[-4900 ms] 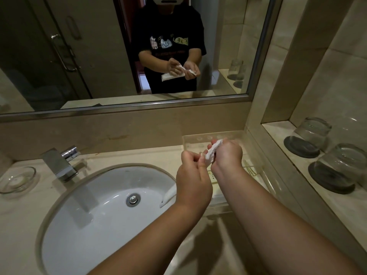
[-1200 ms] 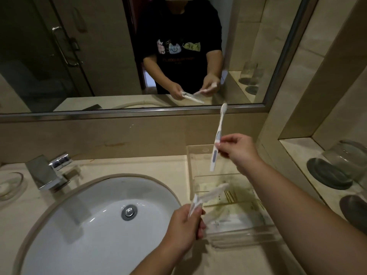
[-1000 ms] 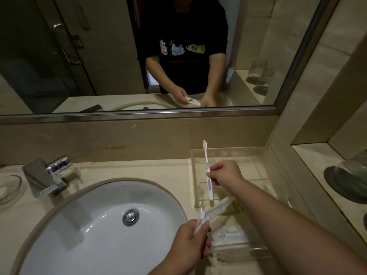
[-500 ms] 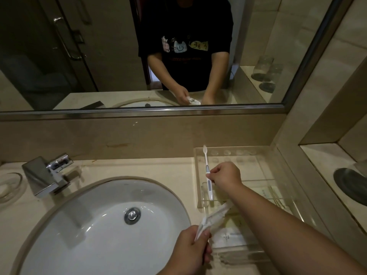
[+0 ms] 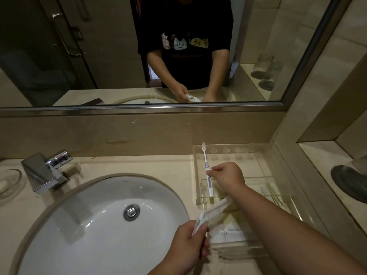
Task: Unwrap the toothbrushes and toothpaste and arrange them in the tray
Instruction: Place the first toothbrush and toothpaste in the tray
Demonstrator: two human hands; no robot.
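Note:
My right hand pinches a white toothbrush with a blue-grey grip by its middle, holding it along the left side of the clear acrylic tray, bristles pointing to the far wall. Whether it rests on the tray floor I cannot tell. My left hand grips a white plastic wrapper over the counter by the sink's right rim. The wrapper stretches up and right under my right forearm. Flat white packets lie in the tray's near part.
A white sink basin with a chrome drain fills the left. A chrome tap stands at its back left, beside a glass soap dish. A dark coaster lies on the right ledge. The mirror spans the wall.
My right hand has lowered the unwrapped toothbrush from upright above the tray down to the tray's left side. My left hand keeps the wrapper. My view has shifted slightly.

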